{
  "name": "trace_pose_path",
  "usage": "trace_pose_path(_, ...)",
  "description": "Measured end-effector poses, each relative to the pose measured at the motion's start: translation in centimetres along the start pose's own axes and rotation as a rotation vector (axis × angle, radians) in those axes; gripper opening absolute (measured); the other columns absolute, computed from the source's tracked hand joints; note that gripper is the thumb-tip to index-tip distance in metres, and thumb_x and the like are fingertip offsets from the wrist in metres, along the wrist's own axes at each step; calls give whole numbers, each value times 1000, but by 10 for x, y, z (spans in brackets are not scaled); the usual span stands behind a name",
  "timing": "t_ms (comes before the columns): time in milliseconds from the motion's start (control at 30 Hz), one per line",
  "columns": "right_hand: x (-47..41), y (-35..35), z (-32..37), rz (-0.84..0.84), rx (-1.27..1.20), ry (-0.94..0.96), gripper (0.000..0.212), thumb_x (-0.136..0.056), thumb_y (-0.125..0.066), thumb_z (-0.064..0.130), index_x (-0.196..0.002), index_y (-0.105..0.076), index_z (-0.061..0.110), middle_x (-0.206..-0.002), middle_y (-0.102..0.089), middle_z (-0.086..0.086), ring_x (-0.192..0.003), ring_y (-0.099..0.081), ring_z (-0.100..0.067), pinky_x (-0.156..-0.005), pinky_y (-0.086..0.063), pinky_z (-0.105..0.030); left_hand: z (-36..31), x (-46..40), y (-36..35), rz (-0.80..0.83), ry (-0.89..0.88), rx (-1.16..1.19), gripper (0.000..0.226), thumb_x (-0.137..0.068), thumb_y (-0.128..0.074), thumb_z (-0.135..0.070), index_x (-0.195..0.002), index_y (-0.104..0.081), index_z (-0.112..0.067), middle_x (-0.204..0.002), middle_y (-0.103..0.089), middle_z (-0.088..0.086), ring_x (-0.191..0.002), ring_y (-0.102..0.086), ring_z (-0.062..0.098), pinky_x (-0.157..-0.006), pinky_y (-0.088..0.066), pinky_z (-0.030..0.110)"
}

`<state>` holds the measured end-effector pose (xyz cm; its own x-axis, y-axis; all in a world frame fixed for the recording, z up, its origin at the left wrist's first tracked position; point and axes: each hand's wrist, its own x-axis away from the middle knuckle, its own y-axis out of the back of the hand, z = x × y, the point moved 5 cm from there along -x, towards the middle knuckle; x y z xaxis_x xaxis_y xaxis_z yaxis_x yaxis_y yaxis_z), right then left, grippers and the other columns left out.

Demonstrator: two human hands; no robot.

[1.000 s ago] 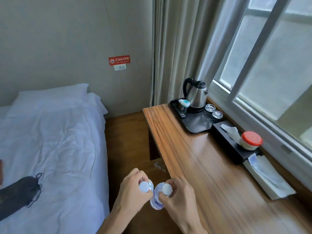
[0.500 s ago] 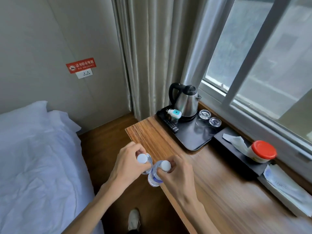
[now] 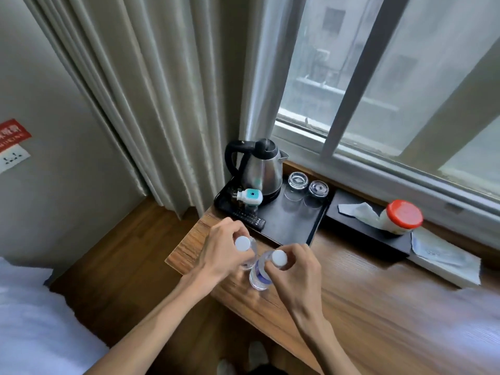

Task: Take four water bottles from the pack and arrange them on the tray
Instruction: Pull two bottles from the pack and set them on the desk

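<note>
My left hand [image 3: 220,251] grips a clear water bottle [image 3: 242,243] with a white cap by its neck. My right hand [image 3: 293,265] holds a second white-capped bottle [image 3: 259,276] with a blue label the same way. Both bottles hang upright, side by side, above the near left corner of the wooden desk [image 3: 351,307]. Just beyond them lies the black tray [image 3: 293,226], its front middle bare. The pack of bottles is out of view.
On the tray stand a steel kettle [image 3: 261,169], a teal and white plug-in device [image 3: 249,197], a remote [image 3: 246,216] and two upturned glasses [image 3: 308,188]. A black tissue box [image 3: 370,228] with a red-lidded jar [image 3: 400,217] sits to the right. The bed [image 3: 40,334] is at left.
Both hands have carried the bottles forward from beside the bed over the desk corner, close to the tray. The view has swung right toward the window.
</note>
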<state>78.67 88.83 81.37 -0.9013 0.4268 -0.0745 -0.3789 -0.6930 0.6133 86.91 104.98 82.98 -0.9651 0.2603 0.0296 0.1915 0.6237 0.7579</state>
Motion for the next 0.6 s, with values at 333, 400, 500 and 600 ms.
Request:
trace_pose_path(333, -33, -16, 6, -103, 59, -45, 15, -74, -78, 22, -84, -67, 19, -84, -57, 6, -69, -57, -10, -64, -49, -25, -2, -65, -8, 70, -136, 95, 22, -59, -78, -16, -79, -69, -19, -83, -61, -4, -63, -49, 2, -57, -36, 10)
trace_pose_path(400, -32, -17, 8, -131, 63, -35, 18, -76, -79, 21, -91, -69, 17, -86, -56, 4, -68, -58, -12, -65, -52, -28, 1, -69, -10, 96, -161, 141, 22, -63, -79, -16, -82, -69, -19, -86, -60, -4, -65, -51, 4, -59, -38, 11)
trace_pose_path(500, -29, -20, 9, -202, 56, -58, 22, -79, -79, 20, -98, -70, 15, -86, -53, 3, -67, -57, -11, -65, -52, -27, 7, -73, -13, 167, -200, 205, 25, -69, -83, -20, -90, -69, -21, -95, -61, -5, -82, -57, 5, -69, -45, 12)
trace_pose_path(600, -22, -23, 11, -250, 40, -65, 23, -80, -79, 20, -101, -69, 15, -87, -53, 4, -67, -57, -8, -64, -53, -27, 12, -76, -16, 250, -219, 270, 30, -71, -84, -23, -96, -68, -23, -105, -62, -6, -99, -60, 6, -87, -48, 19)
